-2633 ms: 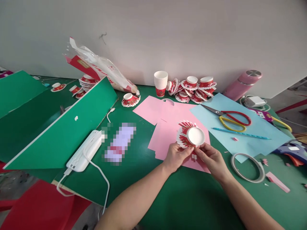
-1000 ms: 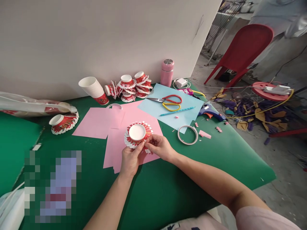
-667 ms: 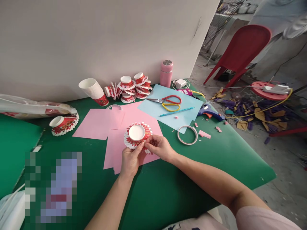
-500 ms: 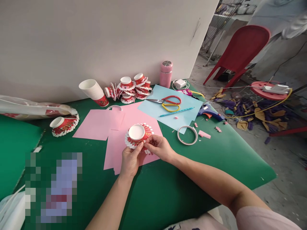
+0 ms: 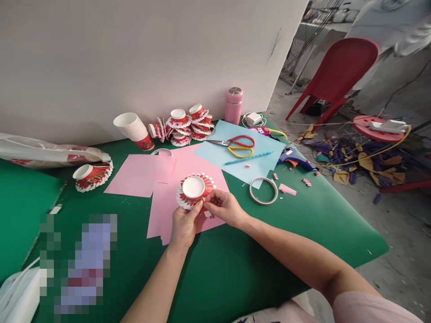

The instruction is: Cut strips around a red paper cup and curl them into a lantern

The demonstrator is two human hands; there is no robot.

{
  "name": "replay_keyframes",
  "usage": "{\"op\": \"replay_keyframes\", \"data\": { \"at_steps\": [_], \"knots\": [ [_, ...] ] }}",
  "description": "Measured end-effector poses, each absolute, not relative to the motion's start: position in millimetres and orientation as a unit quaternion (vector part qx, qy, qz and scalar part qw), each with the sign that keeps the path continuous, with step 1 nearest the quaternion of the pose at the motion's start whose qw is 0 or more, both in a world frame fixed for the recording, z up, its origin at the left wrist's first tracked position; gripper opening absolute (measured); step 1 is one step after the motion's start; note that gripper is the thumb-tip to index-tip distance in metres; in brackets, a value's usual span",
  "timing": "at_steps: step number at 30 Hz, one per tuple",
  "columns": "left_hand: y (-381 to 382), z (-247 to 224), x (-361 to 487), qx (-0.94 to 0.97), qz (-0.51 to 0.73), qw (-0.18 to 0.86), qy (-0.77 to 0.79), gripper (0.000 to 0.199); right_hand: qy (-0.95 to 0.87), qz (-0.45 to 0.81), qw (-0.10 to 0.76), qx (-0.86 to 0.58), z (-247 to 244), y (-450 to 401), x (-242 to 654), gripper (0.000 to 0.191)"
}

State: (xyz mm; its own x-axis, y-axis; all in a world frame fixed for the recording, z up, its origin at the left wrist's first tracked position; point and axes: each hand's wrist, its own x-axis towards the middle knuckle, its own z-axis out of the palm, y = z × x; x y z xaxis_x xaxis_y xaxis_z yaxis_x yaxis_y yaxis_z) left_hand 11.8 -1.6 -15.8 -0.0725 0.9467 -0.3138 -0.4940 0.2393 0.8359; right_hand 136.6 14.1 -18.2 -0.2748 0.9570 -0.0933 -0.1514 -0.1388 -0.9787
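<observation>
Upside down over the pink paper is a red and white paper cup, its sides cut into strips that fan outward round the white base. My left hand is closed on the cup's near side, thumb on top. With thumb and forefinger my right hand pinches one of the strips at the near right, close to the left thumb. Fingers beneath the cup are hidden. Beyond lie scissors with red and yellow handles and a blue pencil, both on light blue paper.
Cut cups are piled against the wall, beside a stack of whole cups and a pink bottle. Another cut cup lies left. Rightward are a tape roll, a blue glue gun and pink scraps.
The cup has tipped slightly, so its white base faces me more. Both hands keep their grip and have barely moved. The whole view has shifted a little.
</observation>
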Motion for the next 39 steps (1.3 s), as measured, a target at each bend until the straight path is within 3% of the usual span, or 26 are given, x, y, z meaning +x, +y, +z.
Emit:
{"op": "replay_keyframes", "data": {
  "at_steps": [8,13,17,21,28,39],
  "knots": [
    [2,-9,12,0.193,0.592,0.653,0.432,0.022,-0.554,0.572,0.441,-0.413,-9,10,139,0.018],
    [4,-4,9,0.162,0.618,0.64,0.428,0.02,-0.711,0.338,0.467,-0.402,-8,4,141,0.005],
    [2,-1,11,0.156,0.632,0.606,0.457,0.022,-0.815,0.158,0.456,-0.32,-12,2,139,0.015],
    [-2,-2,13,0.154,0.639,0.585,0.475,0.021,-0.85,0.059,0.397,-0.341,-15,2,136,0.016],
    [-5,-4,14,0.168,0.647,0.548,0.503,0.024,-0.85,0.018,0.37,-0.374,-15,1,137,0.01],
    [-9,-8,17,0.189,0.646,0.522,0.524,0.025,-0.828,0.002,0.419,-0.372,-10,0,135,0.012]
  ]
}}
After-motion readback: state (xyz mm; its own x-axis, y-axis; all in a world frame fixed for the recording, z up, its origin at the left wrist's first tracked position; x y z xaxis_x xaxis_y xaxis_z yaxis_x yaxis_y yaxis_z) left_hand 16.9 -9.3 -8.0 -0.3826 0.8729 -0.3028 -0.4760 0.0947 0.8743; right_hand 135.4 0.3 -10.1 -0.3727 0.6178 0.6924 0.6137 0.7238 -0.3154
